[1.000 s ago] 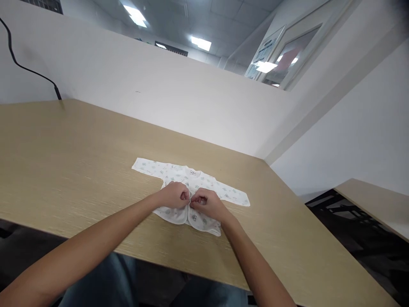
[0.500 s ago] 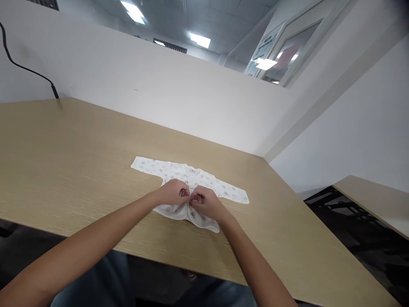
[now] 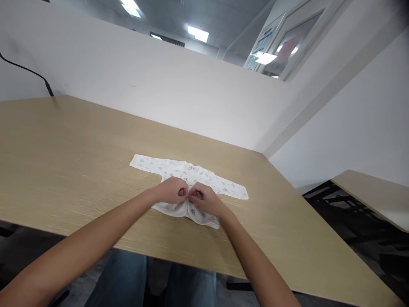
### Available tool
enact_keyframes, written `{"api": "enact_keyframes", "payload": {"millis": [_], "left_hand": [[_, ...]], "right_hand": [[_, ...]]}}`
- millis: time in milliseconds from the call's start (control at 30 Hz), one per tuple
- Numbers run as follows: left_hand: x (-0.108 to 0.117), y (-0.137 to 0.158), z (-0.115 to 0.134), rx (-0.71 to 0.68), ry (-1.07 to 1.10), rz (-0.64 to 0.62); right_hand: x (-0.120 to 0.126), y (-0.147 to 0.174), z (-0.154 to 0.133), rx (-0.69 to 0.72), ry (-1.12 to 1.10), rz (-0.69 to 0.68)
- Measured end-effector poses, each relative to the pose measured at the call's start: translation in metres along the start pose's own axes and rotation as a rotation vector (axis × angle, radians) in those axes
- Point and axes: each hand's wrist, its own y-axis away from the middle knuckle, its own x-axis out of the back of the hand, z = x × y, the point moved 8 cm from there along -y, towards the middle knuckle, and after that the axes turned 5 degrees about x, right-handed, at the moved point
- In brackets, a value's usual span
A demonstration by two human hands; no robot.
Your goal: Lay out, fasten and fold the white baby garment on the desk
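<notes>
Here, near the middle of the frame, one small garment [image 3: 207, 177] lay flat on one table [image 3: 79, 145], under and around two hands: the left hand [image 3: 174, 189] and right hand [image 3: 206, 198] met at its front opening, fingertips pinching the fabric. It was white, faintly printed, with two long sleeves outstretched and one neck label [image 3: 191, 168].

- I'm at what looks like an office or workroom.
- Before me, a pale wood-grain tabletop [image 3: 96, 136] meets a plain white partition wall [image 3: 179, 85].
- Above it I see bright rectangular ceiling lights [image 3: 198, 33] and a white-framed glass pane [image 3: 300, 36].
</notes>
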Motion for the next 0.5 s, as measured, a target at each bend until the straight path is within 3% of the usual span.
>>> {"api": "enact_keyframes", "payload": {"millis": [267,400,500], "left_hand": [[-0.001,-0.002,0.0,0.003,0.019,0.002],[0.0,-0.001,0.002,-0.021,0.0,0.007],[0.013,0.0,-0.002,-0.047,-0.01,0.074]], "right_hand": [[-0.003,-0.002,0.013,-0.14,-0.102,0.018],[0.006,-0.002,0.009,-0.117,0.02,0.091],[0.02,-0.001,0.017,-0.125,-0.014,0.129]]}}
